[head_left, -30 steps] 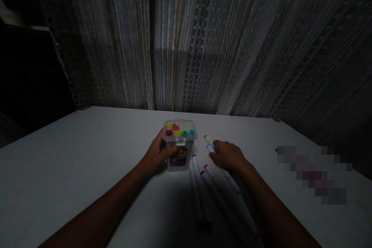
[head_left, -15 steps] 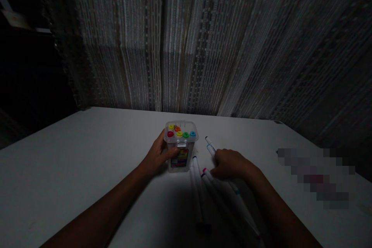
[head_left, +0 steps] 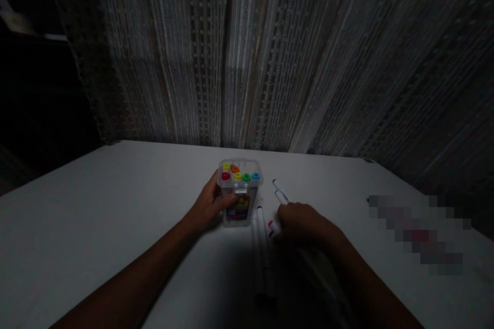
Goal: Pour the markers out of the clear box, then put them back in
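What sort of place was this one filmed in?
Somewhere dim and indoors, perhaps a home, though nothing settles that. A white table stands before a long striped curtain, and on it is a clear box of colourful-ended markers.

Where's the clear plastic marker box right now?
In the head view, the clear plastic marker box is near mid-frame, held around its left side by the left hand, just left of the loose white markers.
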A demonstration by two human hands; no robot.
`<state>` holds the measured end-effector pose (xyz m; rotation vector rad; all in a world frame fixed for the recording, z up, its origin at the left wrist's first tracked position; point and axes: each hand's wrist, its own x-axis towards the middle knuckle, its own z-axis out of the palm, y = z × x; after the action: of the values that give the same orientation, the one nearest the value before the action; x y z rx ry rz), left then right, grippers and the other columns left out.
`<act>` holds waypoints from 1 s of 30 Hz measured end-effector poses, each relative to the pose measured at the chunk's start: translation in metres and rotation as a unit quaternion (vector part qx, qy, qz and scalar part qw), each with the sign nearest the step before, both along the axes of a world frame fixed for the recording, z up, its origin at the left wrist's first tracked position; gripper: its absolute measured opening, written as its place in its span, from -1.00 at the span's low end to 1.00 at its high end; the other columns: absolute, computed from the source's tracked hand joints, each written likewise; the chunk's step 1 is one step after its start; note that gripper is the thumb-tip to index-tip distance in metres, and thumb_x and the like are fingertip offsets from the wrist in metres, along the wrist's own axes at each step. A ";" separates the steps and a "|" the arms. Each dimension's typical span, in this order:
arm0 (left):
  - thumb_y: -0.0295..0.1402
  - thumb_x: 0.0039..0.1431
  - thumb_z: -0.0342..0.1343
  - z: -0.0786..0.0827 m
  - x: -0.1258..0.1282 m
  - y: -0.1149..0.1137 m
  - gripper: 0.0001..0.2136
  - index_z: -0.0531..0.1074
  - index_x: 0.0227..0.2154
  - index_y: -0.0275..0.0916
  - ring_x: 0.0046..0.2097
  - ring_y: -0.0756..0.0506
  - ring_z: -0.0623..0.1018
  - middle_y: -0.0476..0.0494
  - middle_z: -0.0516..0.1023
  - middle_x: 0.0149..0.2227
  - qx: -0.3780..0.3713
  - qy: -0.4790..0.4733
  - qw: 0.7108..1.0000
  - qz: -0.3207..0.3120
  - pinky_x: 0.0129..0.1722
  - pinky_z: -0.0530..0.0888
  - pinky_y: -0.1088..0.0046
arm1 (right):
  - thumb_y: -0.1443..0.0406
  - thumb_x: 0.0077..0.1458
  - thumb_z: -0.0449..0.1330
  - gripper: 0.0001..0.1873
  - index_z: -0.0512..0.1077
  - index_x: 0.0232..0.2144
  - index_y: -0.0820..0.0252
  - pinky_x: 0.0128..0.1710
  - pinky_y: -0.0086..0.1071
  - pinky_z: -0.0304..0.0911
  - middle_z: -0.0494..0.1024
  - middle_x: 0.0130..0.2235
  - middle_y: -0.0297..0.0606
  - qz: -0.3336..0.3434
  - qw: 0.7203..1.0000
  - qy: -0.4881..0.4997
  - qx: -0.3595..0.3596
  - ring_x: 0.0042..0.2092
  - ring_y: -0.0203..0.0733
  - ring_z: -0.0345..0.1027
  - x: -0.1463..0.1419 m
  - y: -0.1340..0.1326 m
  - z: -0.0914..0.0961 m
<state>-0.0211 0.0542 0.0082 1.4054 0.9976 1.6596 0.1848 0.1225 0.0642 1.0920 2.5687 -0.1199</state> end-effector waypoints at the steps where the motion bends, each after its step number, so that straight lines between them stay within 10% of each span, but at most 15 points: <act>1: -0.23 -0.02 0.27 0.000 0.000 0.000 -0.48 0.33 0.02 -0.26 0.01 -0.30 0.50 -0.29 0.52 -0.02 -0.001 -0.001 1.000 -0.001 0.02 0.41 0.14 | 0.13 -0.04 0.23 -0.59 0.47 -0.18 0.28 -0.27 -0.31 0.23 0.55 -0.22 -0.01 -0.010 1.000 0.012 0.013 -0.18 -0.03 0.45 -0.002 0.002 -0.003; 10: -0.23 -0.03 0.28 -0.002 -0.001 0.001 -0.48 0.34 0.02 -0.25 -0.01 -0.28 0.51 -0.28 0.53 -0.02 -0.003 -0.011 1.000 0.002 -0.02 0.42 0.21 | 0.22 0.18 0.02 -0.69 0.46 -0.15 0.26 -0.19 -0.31 0.17 0.54 -0.17 0.00 -0.088 0.982 0.109 0.130 -0.10 -0.06 0.41 -0.011 0.019 -0.025; 20: -0.24 0.04 0.23 -0.003 -0.001 0.001 -0.49 0.29 0.05 -0.26 0.03 -0.29 0.49 -0.29 0.49 0.02 0.002 0.010 1.000 -0.005 0.03 0.41 0.17 | 0.07 0.03 0.16 -0.65 0.50 -0.29 0.23 -0.25 -0.32 0.19 0.56 -0.24 -0.07 0.003 0.997 0.077 0.020 -0.17 -0.04 0.43 -0.016 -0.003 -0.009; 30: -0.23 -0.01 0.26 0.000 -0.001 -0.001 -0.49 0.32 0.01 -0.26 0.01 -0.29 0.50 -0.29 0.52 -0.01 -0.004 0.003 1.000 0.009 0.01 0.42 0.17 | 0.26 0.14 0.04 -0.71 0.46 -0.19 0.29 -0.23 -0.31 0.20 0.55 -0.18 0.00 -0.021 0.991 0.095 0.093 -0.12 -0.05 0.43 -0.016 0.007 -0.026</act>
<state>-0.0218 0.0535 0.0080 1.4010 1.0208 1.6641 0.1687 0.1294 0.0383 1.2567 2.7717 0.0061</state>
